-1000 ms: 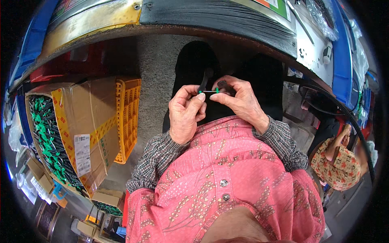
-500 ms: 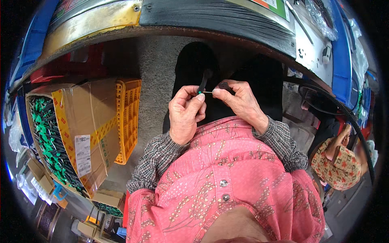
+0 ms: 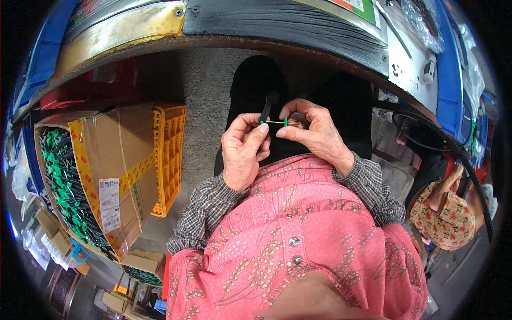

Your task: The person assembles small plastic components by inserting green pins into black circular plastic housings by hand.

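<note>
Both hands work over the lap, below the workbench (image 3: 288,26) edge. The left hand (image 3: 242,152) and right hand (image 3: 314,133) pinch a thin pin (image 3: 273,122) by its green ends, fingers narrow, keeping it level; a black strap (image 3: 266,106) hangs from it.

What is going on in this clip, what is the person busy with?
A person in a pink patterned shirt works with both hands in front of their chest, below the edge of a workbench. The left hand and right hand together pinch a thin metal pin with small green pieces on it, with a black curved strip rising from it. To the person's left, an open cardboard box holds many green and black parts, beside a yellow plastic crate.
</note>
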`<state>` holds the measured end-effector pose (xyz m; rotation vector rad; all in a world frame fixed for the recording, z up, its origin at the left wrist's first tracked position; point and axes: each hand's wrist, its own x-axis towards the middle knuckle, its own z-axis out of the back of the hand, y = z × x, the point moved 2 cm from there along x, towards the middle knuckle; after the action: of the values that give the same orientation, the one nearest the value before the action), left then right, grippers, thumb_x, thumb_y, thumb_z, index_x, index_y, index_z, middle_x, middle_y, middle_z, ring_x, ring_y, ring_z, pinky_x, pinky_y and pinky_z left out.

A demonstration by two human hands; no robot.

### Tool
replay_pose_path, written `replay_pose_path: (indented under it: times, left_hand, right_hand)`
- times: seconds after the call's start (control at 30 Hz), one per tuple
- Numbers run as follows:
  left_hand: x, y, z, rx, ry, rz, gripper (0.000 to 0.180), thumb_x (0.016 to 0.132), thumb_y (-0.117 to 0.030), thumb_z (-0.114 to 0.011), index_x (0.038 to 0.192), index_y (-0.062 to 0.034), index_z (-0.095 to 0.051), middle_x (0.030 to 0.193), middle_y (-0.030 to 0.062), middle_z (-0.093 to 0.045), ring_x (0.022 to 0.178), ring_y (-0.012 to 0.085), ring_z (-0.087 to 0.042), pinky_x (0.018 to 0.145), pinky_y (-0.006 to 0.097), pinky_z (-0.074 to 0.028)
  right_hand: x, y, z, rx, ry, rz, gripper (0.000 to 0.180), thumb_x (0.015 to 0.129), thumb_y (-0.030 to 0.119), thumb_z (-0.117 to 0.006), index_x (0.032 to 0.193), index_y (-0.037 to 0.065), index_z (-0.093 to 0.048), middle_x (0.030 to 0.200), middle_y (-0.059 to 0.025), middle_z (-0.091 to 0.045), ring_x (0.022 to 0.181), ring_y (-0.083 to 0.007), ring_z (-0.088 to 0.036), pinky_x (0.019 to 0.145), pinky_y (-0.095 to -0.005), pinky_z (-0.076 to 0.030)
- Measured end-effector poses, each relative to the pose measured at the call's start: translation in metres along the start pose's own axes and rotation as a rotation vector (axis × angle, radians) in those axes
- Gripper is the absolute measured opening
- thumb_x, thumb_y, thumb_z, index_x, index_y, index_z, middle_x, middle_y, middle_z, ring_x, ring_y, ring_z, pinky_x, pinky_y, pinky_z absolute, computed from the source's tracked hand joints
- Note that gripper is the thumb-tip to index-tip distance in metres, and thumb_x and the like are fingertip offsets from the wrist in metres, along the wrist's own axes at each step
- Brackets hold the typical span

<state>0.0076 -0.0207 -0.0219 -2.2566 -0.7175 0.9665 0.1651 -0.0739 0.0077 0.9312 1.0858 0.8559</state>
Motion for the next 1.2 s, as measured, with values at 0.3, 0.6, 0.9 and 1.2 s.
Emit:
replay_pose_path:
  times: [0.3,0.6,0.9,1.2]
  left_hand:
    - [0.0,0.001,0.0,-0.027,0.024,-0.009,0.013,0.091,-0.007,-0.056,0.103,-0.0029,-0.053,0.078,0.0013,-0.052,0.055,0.0051,-0.045,0.042,0.018,-0.031]
    - [-0.002,0.0,-0.001,-0.006,0.013,-0.007,0.013,0.092,-0.008,-0.056,0.103,-0.0028,-0.053,0.075,0.001,-0.051,0.054,0.0049,-0.044,0.042,0.018,-0.031]
    - [-0.002,-0.005,-0.003,0.023,0.004,-0.019,0.011,0.091,-0.01,-0.059,0.098,-0.0034,-0.053,0.068,-0.0008,-0.05,0.053,0.0041,-0.044,0.041,0.018,-0.03]
    - [-0.004,-0.003,-0.005,0.094,-0.089,-0.013,0.009,0.089,-0.011,-0.061,0.09,-0.0041,-0.055,0.063,-0.003,-0.049,0.049,0.0026,-0.041,0.04,0.018,-0.03]
  right_hand:
    - [0.001,0.0,0.001,0.103,-0.006,-0.113,0.016,0.081,0.016,-0.071,0.085,0.002,-0.063,0.063,0.0044,-0.052,0.056,-0.0012,-0.044,0.05,-0.0184,-0.034]
    - [-0.001,-0.006,0.001,0.055,0.04,-0.12,0.021,0.086,0.021,-0.067,0.082,0.001,-0.067,0.057,0.0037,-0.05,0.053,-0.0033,-0.043,0.047,-0.0213,-0.034]
    - [0.001,-0.005,0.004,0.027,0.067,-0.077,0.017,0.09,0.015,-0.06,0.083,0.001,-0.067,0.061,0.0024,-0.055,0.054,-0.0026,-0.047,0.047,-0.0185,-0.037]
    - [-0.007,0.01,0.005,0.088,0.156,0.025,0.026,0.074,0.008,-0.075,0.096,0.002,-0.061,0.069,0.0061,-0.049,0.063,-0.0015,-0.041,0.056,-0.0195,-0.036]
